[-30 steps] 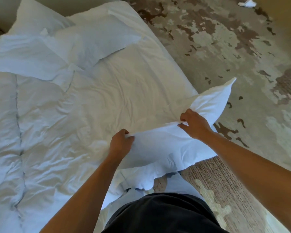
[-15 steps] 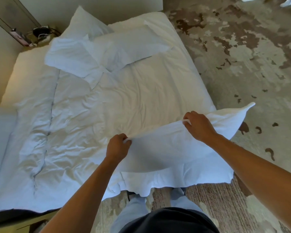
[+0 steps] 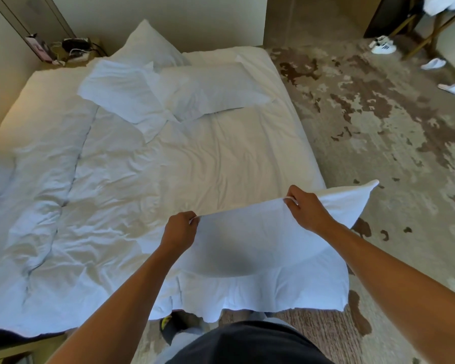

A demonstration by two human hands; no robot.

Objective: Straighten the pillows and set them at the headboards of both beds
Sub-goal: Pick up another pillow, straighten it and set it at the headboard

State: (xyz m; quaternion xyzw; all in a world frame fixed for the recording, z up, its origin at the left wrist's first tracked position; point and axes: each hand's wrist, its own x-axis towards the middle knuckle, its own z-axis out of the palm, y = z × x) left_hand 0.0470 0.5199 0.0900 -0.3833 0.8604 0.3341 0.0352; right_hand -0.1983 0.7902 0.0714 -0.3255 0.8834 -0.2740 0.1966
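Over rumpled bed (image 3: pixel 147 179), both hands pinch unlabelled pillow (image 3: pixel 247 248).

A wide bed (image 3: pixel 234 164) under a rumpled white duvet (image 3: pixel 121 195) — three white fabric pillows (image 3: pixel 195 90) lie heaped near its far end.

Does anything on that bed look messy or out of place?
Yes. The three pillows at the far end lie crooked and overlapping, and the duvet is rumpled. Both hands hold another pillow off the foot.
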